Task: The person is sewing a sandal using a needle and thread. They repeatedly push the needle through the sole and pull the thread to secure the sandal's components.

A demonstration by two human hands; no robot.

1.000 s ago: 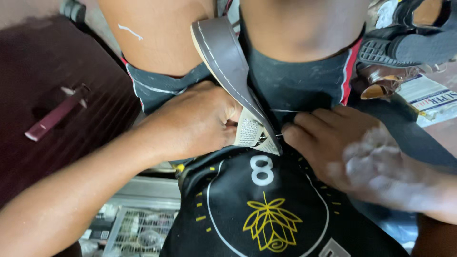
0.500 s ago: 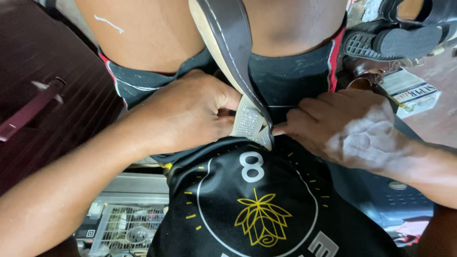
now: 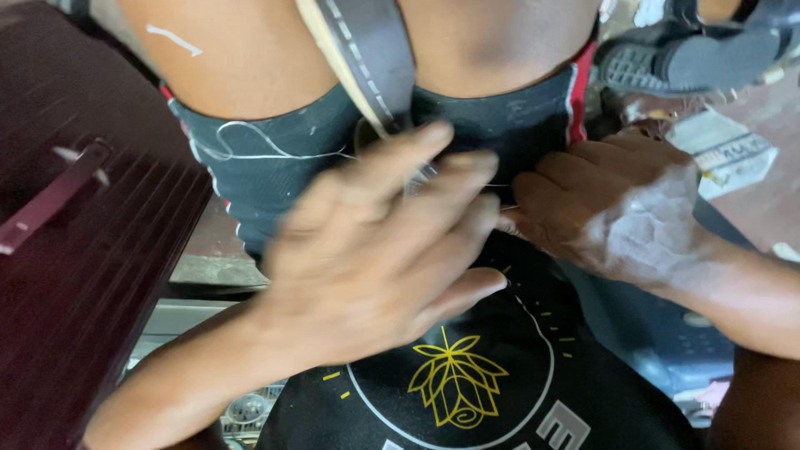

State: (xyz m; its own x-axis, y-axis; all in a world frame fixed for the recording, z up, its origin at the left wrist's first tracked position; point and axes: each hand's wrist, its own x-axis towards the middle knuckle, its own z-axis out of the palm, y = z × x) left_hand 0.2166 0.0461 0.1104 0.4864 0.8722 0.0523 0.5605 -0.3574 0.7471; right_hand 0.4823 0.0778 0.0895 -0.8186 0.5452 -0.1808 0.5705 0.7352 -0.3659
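Dark ribbed table (image 3: 92, 275) fills your left side, a maroon tool (image 3: 50, 200) lying on it. Your left hand (image 3: 375, 250), blurred, fingers spread, hovers over the grey strap (image 3: 367, 58) on your lap. Your right hand (image 3: 617, 217) pinches the strap's lower end against the black shirt (image 3: 467, 392); it looks like mid-stitch, calling for a steady pull.

One package noted: a flat rectangular white carton with dark printed bands (image 3: 723, 154), lying tilted on the reddish floor (image 3: 762, 204), just beyond the right hand (image 3: 621, 212). No signs or screens in view.
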